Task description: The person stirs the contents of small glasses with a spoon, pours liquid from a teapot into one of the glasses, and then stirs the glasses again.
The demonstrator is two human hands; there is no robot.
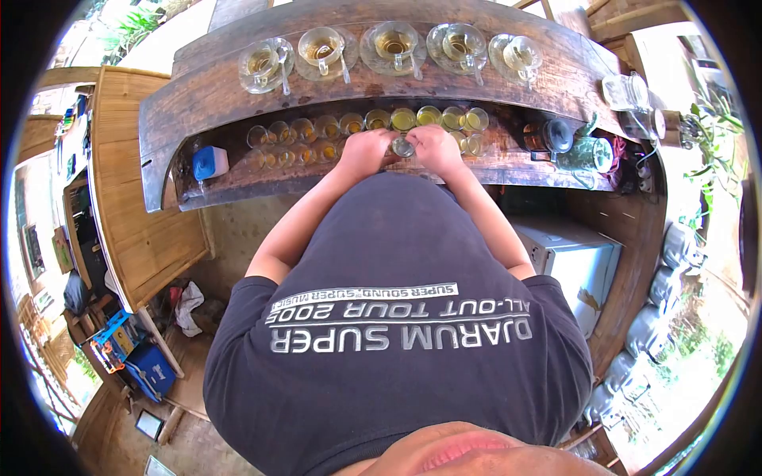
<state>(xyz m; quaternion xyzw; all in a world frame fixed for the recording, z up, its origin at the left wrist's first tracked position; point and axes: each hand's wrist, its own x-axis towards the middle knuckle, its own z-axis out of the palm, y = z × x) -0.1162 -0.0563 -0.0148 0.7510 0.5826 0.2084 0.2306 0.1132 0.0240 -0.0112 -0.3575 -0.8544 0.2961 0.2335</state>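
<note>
A small clear glass (402,148) is between my two hands at the lower shelf of the wooden counter. My left hand (367,152) is closed at its left side. My right hand (436,149) has its fingers bent against its right side. Just beyond my hands stand small glasses holding yellowish liquid, among them one glass (403,120) and another (429,116). More glasses with amber contents, such as this one (326,127), line up in two rows to the left. My fingertips are small in view and partly hidden.
On the upper counter (238,40) stand several glass cups (394,41) on saucers with spoons. A blue-and-white box (209,163) sits left on the shelf; a dark-lidded jar (557,136) and a greenish glass jar (594,155) stand right. Below right is a white cabinet (575,258).
</note>
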